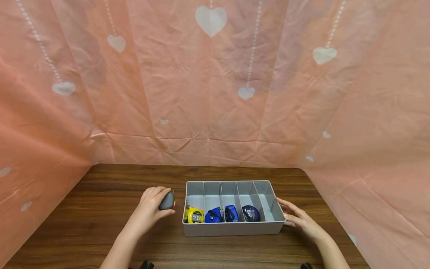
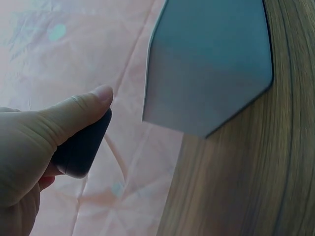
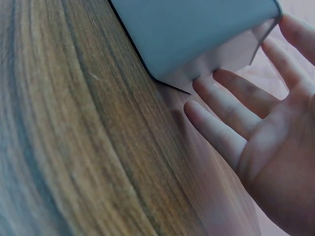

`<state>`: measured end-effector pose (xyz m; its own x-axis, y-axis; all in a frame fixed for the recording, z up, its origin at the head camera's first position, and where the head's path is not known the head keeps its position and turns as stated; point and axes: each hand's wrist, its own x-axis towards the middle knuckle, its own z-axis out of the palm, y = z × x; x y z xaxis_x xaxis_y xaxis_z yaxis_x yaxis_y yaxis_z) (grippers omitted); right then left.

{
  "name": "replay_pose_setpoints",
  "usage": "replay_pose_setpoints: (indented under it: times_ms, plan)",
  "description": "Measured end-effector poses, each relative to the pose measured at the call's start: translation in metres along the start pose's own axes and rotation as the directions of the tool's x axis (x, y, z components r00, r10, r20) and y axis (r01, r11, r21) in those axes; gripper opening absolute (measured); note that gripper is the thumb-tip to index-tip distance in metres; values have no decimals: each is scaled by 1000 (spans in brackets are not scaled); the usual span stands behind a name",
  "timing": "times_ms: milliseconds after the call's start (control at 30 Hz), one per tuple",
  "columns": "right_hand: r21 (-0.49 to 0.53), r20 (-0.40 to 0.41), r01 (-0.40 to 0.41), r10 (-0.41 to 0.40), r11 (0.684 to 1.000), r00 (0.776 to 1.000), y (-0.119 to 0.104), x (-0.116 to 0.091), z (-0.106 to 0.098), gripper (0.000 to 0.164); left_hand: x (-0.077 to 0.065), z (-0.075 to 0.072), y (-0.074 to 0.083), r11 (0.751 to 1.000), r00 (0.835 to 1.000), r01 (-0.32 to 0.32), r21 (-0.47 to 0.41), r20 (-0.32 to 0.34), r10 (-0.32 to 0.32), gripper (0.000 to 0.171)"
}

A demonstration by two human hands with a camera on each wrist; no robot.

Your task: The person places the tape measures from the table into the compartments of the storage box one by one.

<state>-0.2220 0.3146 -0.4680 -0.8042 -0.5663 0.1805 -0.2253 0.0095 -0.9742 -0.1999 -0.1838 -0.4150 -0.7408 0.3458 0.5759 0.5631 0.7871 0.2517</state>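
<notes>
My left hand [image 1: 152,201] grips a dark grey tape measure [image 1: 167,201] with a trace of orange at its edge, just left of the grey divided box [image 1: 231,229]. In the left wrist view, the thumb lies along the top of the tape measure [image 2: 81,147]. The box holds a yellow tape measure [image 1: 195,215] in its leftmost compartment, then two blue ones [image 1: 213,215] [image 1: 231,213] and a dark blue round one [image 1: 251,213], one per compartment. At the box's right end, my right hand [image 1: 302,222] touches the wall with extended fingers [image 3: 216,125].
The rightmost compartment [image 1: 268,201] shows its bare floor. Under the box lies a brown wood-grain table [image 1: 100,209]. Pink cloth [image 1: 208,112] with white hearts hangs behind the table and along both sides.
</notes>
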Motion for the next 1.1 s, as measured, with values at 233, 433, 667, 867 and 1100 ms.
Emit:
replay_pose_setpoints:
  times_ms: [233,433,667,867,1100]
  plan:
    - [6,-2,-5,5,1000,1000,0,0,0,48,9,5,11,999,1000,-18,-35,4,18,65]
    - [9,-1,-2,2,1000,1000,0,0,0,48,16,8,21,997,999,-23,-77,22,24,63]
    - [12,-8,-11,11,1000,1000,0,0,0,48,22,13,30,992,999,-41,-119,20,44,60]
    - [7,-7,-13,13,1000,1000,-1,0,0,48,26,20,37,987,997,-77,-140,-12,76,61]
    - [11,-2,-6,6,1000,1000,0,0,0,48,30,24,46,983,997,-71,-171,15,74,62]
